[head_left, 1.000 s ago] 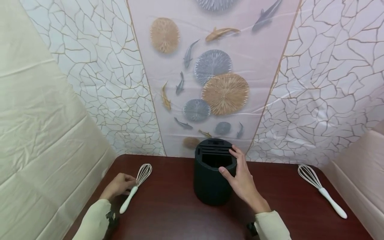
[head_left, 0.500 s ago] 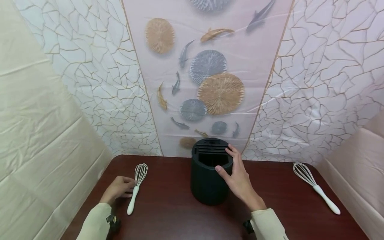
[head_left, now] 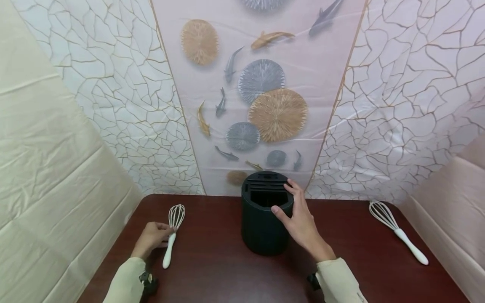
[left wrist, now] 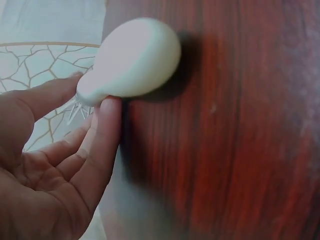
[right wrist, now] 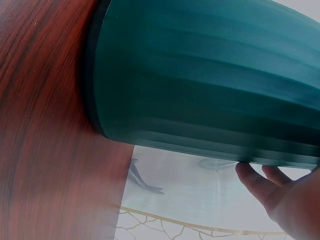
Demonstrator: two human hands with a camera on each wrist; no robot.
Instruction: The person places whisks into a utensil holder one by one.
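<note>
On the left of the table lies a whisk (head_left: 172, 242) with a white handle and pale wires. My left hand (head_left: 152, 237) pinches its neck, where handle and wires meet. Seen from the left wrist, the thumb and a finger bracket the neck below the rounded handle (left wrist: 137, 57). Mid-table stands an upright dark green utensil holder (head_left: 265, 231), with slots and a wide opening in its top. My right hand (head_left: 303, 225) holds its right side, thumb at the front rim and fingers farther back. The right wrist view shows fingertips against the holder's ribbed wall (right wrist: 210, 85).
A second white whisk (head_left: 403, 235) lies at the right end of the dark red wooden table (head_left: 212, 273). Behind the table hangs a patterned cloth (head_left: 242, 101). Pale fabric panels (head_left: 53, 168) rise at both sides.
The left whisk has turned to lie straighter, its handle end swinging right, and the left fingers have come in closer on its neck. The right hand stays at the holder. The head view shifts slightly.
</note>
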